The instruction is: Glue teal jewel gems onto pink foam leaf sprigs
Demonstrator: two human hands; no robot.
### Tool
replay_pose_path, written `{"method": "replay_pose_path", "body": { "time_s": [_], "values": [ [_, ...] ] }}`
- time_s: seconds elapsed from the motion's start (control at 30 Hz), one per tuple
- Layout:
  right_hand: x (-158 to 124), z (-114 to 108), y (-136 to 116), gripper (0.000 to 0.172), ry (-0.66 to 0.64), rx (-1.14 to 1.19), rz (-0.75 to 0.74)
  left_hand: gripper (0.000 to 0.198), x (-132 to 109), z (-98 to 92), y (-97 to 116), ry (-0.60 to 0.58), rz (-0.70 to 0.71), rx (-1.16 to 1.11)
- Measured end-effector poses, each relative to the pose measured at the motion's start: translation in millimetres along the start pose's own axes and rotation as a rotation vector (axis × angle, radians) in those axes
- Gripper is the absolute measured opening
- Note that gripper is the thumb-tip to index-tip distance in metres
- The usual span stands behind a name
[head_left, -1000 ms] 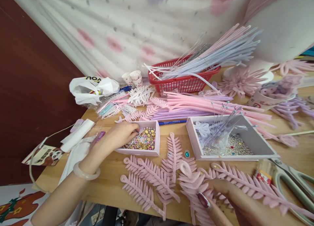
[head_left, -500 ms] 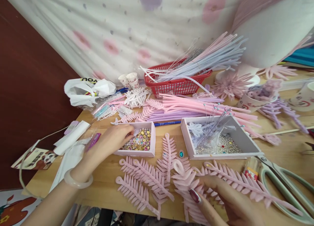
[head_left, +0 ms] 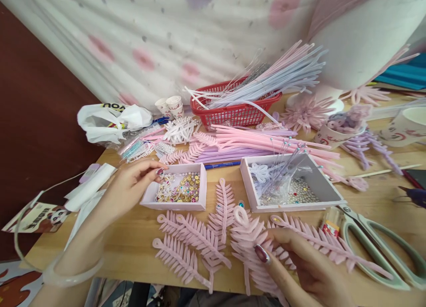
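Note:
My left hand (head_left: 131, 187) hovers at the left end of a small white box (head_left: 201, 190) filled with gold and coloured gems. Its thumb and fingers are pinched together just above the box; what they pinch is too small to make out. A pale bangle sits on that wrist. My right hand (head_left: 301, 265) lies at the table's front edge, thumb pressed on a pink fuzzy leaf piece (head_left: 249, 236) and fingers curled round it. Several more pink leaf pieces (head_left: 193, 236) are spread flat between the two hands.
A larger white box (head_left: 328, 187) holds pearls and pin stems. Behind it lie pink and purple pipe cleaners (head_left: 266, 140) and a red basket (head_left: 233, 115). Green scissors (head_left: 379, 245) lie at the right, a white plastic bag (head_left: 109, 118) and paper cups (head_left: 170, 105) at the back left.
My left hand has lifted out of the gem box and drawn back to the left with its fingertips pinched. The right hand stays on the leaf piece. The view shifted slightly.

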State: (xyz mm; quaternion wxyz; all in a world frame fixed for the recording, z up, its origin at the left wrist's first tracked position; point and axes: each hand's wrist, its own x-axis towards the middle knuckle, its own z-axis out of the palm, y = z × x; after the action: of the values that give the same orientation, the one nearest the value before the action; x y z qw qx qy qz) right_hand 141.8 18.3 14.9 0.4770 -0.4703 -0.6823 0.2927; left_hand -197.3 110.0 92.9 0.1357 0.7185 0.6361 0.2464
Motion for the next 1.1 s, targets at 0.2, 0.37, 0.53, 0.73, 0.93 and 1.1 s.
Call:
{"method": "replay_pose_path", "body": {
  "time_s": [0.2, 0.37, 0.53, 0.73, 0.93, 1.1],
  "values": [
    [4.4, -3.7, -3.6, 0.014, 0.012, -0.060, -0.067, 0.002, -47.5, 11.1, 27.7, 0.320, -0.124, -0.190],
    [11.1, -13.2, -14.6, 0.022, 0.004, -0.163, -0.206, 0.027, -89.8, 46.3, 69.1, 0.457, 0.105, -0.226],
    [17.1, -24.4, -25.1, 0.033, -0.049, -0.306, -0.388, 0.030, -113.5, 58.7, 71.2, 0.293, 0.474, -0.066],
    [14.7, -26.0, -36.7, 0.031, -0.036, -0.355, -0.395, 0.030, -128.6, 61.3, 75.7, 0.410, 0.554, 0.094],
    [10.7, -13.4, -43.7, 0.022, -0.043, -0.293, -0.291, 0.031, -120.2, 57.9, 89.2, 0.444, 0.559, 0.197],
    [10.8, -8.7, -43.5, 0.021, -0.054, -0.281, -0.277, 0.025, -103.7, 55.8, 96.8, 0.474, 0.551, 0.163]
  ]
}}
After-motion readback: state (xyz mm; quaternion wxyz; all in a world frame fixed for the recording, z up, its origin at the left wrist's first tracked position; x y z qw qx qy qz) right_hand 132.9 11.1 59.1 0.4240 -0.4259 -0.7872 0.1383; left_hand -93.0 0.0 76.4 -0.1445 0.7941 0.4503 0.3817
